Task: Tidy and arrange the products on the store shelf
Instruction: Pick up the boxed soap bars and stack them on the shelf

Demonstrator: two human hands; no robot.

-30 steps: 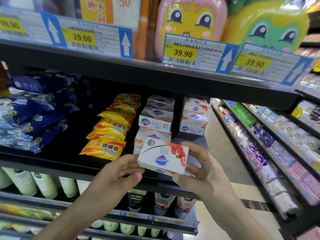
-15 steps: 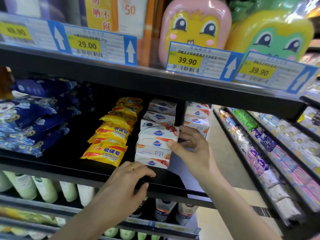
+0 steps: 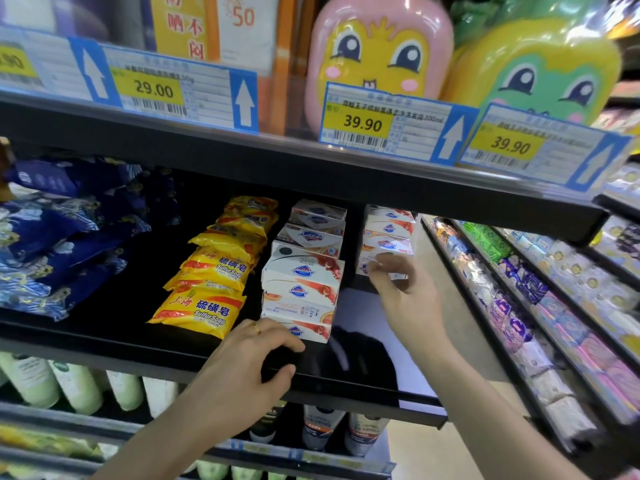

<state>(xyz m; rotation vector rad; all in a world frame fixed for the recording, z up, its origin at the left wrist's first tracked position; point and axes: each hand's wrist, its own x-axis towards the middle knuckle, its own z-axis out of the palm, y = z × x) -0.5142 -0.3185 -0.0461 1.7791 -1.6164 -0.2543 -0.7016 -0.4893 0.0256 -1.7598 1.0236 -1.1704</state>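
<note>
White soap boxes point(image 3: 300, 289) stacked flat, mid-shelf, beside yellow packets point(image 3: 204, 310)

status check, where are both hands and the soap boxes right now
Left hand resting on the shelf edge, fingertips at the front soap box stack. Right hand blurred, fingers at the right-hand soap boxes. Nothing in the way.

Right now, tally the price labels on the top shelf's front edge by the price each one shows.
29.00 label: 1
39.90 labels: 2
cut-off label, far left, price only partly readable: 1
Total: 4
</note>
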